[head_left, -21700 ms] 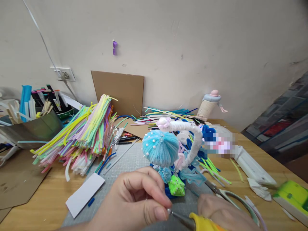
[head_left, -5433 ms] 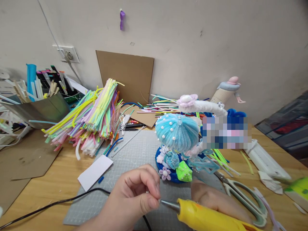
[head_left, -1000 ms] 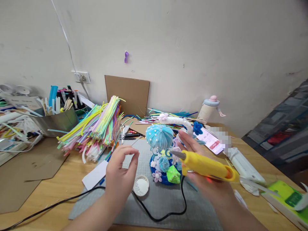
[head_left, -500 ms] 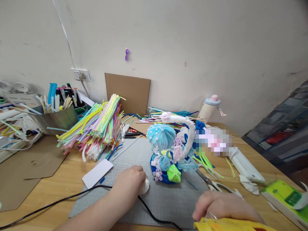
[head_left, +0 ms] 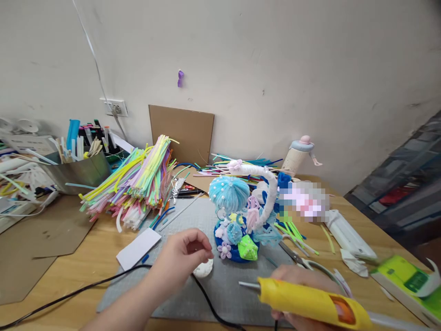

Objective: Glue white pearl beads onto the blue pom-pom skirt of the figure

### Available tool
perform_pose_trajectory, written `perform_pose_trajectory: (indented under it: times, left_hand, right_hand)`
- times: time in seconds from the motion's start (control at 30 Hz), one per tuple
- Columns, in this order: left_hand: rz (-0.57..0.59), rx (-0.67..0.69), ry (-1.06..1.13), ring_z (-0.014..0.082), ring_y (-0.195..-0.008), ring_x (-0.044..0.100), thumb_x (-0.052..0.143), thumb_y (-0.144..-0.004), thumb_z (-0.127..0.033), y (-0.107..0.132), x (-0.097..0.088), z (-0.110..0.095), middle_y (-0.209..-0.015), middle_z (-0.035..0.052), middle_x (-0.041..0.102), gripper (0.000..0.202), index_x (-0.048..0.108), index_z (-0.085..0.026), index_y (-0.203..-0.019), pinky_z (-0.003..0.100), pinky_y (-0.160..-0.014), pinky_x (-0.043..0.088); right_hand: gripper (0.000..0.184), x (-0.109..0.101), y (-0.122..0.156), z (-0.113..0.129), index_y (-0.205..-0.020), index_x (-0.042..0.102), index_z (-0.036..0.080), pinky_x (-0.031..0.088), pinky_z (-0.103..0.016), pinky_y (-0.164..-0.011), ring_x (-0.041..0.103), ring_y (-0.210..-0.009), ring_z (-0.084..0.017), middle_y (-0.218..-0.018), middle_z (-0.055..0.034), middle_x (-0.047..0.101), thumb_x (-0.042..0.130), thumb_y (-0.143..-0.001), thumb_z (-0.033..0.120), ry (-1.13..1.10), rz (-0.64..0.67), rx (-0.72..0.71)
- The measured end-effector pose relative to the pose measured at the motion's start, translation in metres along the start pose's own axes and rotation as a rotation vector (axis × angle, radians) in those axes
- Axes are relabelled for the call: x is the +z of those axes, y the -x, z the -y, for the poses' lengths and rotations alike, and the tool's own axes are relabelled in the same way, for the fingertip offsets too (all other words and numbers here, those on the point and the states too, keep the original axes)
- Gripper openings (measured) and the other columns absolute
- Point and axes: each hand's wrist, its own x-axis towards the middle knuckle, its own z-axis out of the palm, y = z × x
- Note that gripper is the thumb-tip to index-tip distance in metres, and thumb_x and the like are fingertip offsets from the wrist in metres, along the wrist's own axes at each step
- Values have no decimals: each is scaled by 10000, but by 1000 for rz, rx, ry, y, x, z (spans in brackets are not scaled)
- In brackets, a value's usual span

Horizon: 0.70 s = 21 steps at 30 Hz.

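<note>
My left hand (head_left: 184,257) is over the grey cutting mat, thumb and fingertips pinched together; whatever they hold, if anything, is too small to make out. Just below its fingertips lies a round white piece (head_left: 204,268), perhaps a shallow dish of tiny bits. Beyond it stands a pipe-cleaner ornament with a blue pearl-dotted jellyfish top (head_left: 229,194), a white curved arch (head_left: 272,197) and a dark blue base carrying flowers and a green gem shape (head_left: 248,248). At lower right my right hand (head_left: 303,278) grips a yellow hot glue gun (head_left: 303,298), its metal nozzle pointing left.
A black cord (head_left: 86,287) crosses the cutting mat (head_left: 165,299). Scissors (head_left: 305,263) lie right of the ornament. Bundled pipe cleaners (head_left: 138,184), a metal bin (head_left: 77,172) and a white card (head_left: 138,248) are on the left. A bottle (head_left: 298,156) stands at the back.
The glue gun has risen into view, its nozzle now showing. My left hand has lifted off the white piece, its fingertips now pinched above it.
</note>
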Motion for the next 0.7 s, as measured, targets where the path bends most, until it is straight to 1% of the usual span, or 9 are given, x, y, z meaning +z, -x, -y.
perform_pose_trajectory:
  times: [0.03, 0.1, 0.2, 0.27, 0.33, 0.47, 0.53, 0.6, 0.7]
  left_hand:
    - [19, -47, 207, 156, -680, 612, 700, -687, -193, 1, 1, -3, -669, 3, 635, 117, 585, -174, -675, 260, -651, 458]
    - [58, -123, 522, 115, -641, 597, 774, -630, -195, 0, 3, -9, -660, -13, 617, 194, 585, -160, -659, 212, -601, 453]
    - [102, -227, 746, 61, -596, 576, 818, -607, -152, -5, 6, -15, -689, -13, 629, 213, 625, -141, -696, 152, -567, 447]
    - [132, -269, 803, 57, -612, 599, 825, -608, -123, -10, 6, -17, -721, 2, 651, 211, 644, -131, -716, 145, -615, 480]
    - [158, -275, 833, 67, -641, 624, 823, -611, -101, -13, 6, -16, -748, 13, 663, 202, 650, -125, -711, 152, -662, 506]
    - [170, -316, 875, 66, -618, 631, 810, -640, -89, -17, 4, -7, -752, 13, 660, 182, 668, -119, -750, 156, -649, 529]
    - [153, -330, 903, 68, -616, 633, 806, -661, -101, -19, 4, 0, -746, 15, 656, 181, 673, -118, -783, 158, -641, 538]
    - [116, -326, 922, 62, -608, 622, 814, -666, -125, -19, 4, 5, -716, 11, 643, 197, 675, -116, -805, 153, -637, 540]
    - [56, -320, 918, 45, -574, 580, 848, -637, -189, -18, 4, 9, -657, -11, 602, 243, 670, -114, -783, 141, -612, 533]
  right_hand:
    - [346, 3, -1, 0, -605, 684, 244, 549, -305, -500, 655, -495, -205, -581, -50, 698, 650, -782, 539, -19, 2, 43]
    - [298, 7, -3, -2, -699, 697, 229, 547, -301, -498, 666, -501, -196, -634, -44, 710, 658, -788, 510, -58, -2, 173]
    - [294, 11, -11, -2, -818, 698, 220, 557, -339, -536, 691, -552, -220, -697, -54, 730, 644, -799, 508, -70, -13, 302]
    - [279, 13, -17, -1, -829, 692, 218, 568, -364, -582, 700, -594, -231, -727, -59, 736, 648, -796, 492, -74, -2, 300]
    - [279, 13, -22, 1, -824, 689, 216, 568, -365, -595, 702, -623, -233, -722, -60, 727, 636, -801, 489, -69, 21, 268]
    - [279, 16, -24, -2, -832, 701, 207, 567, -345, -569, 694, -619, -227, -758, -76, 729, 627, -807, 475, -29, 20, 261]
    - [273, 19, -22, -6, -811, 710, 204, 571, -339, -573, 699, -607, -224, -763, -73, 727, 645, -788, 468, -61, 4, 288]
    - [256, 22, -21, -12, -766, 717, 218, 565, -331, -553, 700, -576, -225, -714, -51, 718, 672, -751, 469, -88, -23, 321]
    - [232, 27, -19, -18, -720, 723, 272, 555, -354, -520, 687, -530, -250, -609, -25, 709, 687, -694, 500, -29, -87, 348]
